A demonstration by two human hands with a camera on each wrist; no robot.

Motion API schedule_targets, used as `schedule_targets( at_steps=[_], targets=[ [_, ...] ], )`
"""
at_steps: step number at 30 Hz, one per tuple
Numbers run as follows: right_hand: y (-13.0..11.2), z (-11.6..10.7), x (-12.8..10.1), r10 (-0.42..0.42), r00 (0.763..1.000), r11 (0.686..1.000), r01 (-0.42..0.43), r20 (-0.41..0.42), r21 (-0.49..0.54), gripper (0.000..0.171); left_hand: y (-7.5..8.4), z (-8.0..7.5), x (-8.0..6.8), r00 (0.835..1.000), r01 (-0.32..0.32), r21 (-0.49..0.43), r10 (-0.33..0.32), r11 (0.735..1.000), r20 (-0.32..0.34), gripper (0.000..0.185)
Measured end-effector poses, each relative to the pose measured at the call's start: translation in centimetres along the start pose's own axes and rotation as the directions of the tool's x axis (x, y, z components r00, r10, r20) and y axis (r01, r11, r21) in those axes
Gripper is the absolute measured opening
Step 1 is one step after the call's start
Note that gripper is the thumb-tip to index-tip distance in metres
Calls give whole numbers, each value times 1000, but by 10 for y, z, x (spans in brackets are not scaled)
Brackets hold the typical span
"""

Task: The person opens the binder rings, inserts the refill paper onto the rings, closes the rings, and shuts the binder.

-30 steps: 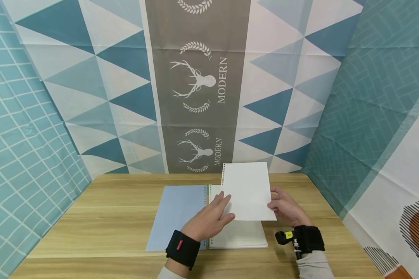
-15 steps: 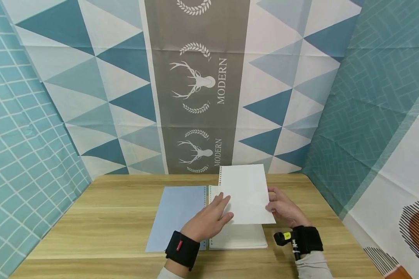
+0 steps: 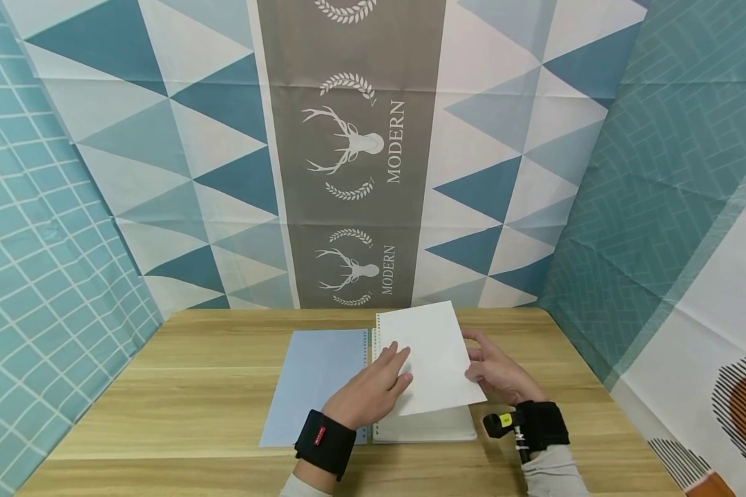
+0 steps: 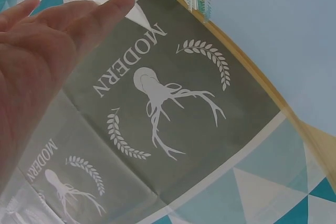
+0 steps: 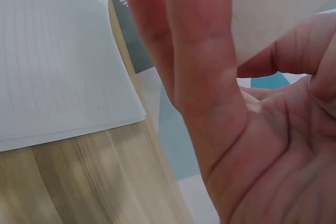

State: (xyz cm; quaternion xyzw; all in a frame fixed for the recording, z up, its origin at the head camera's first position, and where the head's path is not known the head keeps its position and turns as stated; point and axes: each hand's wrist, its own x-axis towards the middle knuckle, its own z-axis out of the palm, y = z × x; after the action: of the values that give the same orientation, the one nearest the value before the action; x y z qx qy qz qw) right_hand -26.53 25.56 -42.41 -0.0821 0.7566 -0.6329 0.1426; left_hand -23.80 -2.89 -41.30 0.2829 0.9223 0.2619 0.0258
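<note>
A loose white sheet (image 3: 432,366), punched with holes along its left edge, is held tilted above an open loose-leaf notebook. My right hand (image 3: 500,373) pinches the sheet's right edge between thumb and fingers; the right wrist view shows its corner (image 5: 278,3) by the thumb. My left hand (image 3: 369,393) has its fingers extended, overlapping the sheet's lower left part in the head view. Below lies the notebook's stack of pages (image 3: 438,429), seen as lined paper (image 5: 58,66) in the right wrist view. The pale blue cover (image 3: 323,379) lies opened flat to the left.
The notebook lies on a wooden table (image 3: 193,393). Patterned cloth (image 3: 354,172) with deer heads and triangles hangs behind the table's back edge. Tiled-pattern cloth (image 3: 31,228) is at the left, and a teal and white cloth (image 3: 659,228) at the right. Both wrists wear black bands.
My right hand has shifted left and brought the sheet left and lower, turning it so its punched edge comes over the notebook's holes. The left hand has barely moved.
</note>
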Motion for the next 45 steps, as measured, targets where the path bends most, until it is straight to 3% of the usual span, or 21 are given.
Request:
schedule_targets(
  at_steps=[8,15,28,45],
  targets=[
    [2,-2,0,-6,1000,999,7,16,-44,83,0,1,1,1000,11,2,-11,1000,4,56],
    [0,-2,-2,-10,997,1000,11,75,-19,64,0,2,1,999,37,-5,-37,999,7,57],
    [1,-2,0,4,999,999,-2,50,-52,44,0,1,1,999,36,-3,-36,999,-3,60],
    [1,-4,-2,-23,999,999,25,33,-41,44,-11,-6,0,998,59,-44,-60,997,-21,65]
  ],
)
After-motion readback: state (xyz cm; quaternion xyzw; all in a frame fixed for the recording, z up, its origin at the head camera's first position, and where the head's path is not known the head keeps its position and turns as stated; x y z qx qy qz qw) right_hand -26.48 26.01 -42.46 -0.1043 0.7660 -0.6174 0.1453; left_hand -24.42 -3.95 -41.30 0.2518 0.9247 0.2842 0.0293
